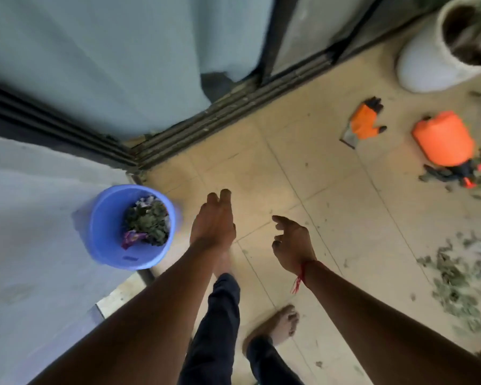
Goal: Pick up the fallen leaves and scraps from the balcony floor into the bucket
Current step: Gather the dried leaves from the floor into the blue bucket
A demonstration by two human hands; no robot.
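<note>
The round blue plastic bucket (103,232) stands left of us; scattered dry green leaves (453,282) lie right, on the beige tiled floor (317,176).

Bare floor (303,168) lies open between the bucket (106,226) at left and the leaves (456,282) at right. A glove (363,123), a sprayer (443,143) and a pot (428,62) crowd the far right; curtains (95,65) close the left.

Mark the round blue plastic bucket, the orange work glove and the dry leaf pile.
round blue plastic bucket (106,226): head view, inner wall.
orange work glove (364,123): head view, orange palm.
dry leaf pile (453,282): head view, middle.
</note>
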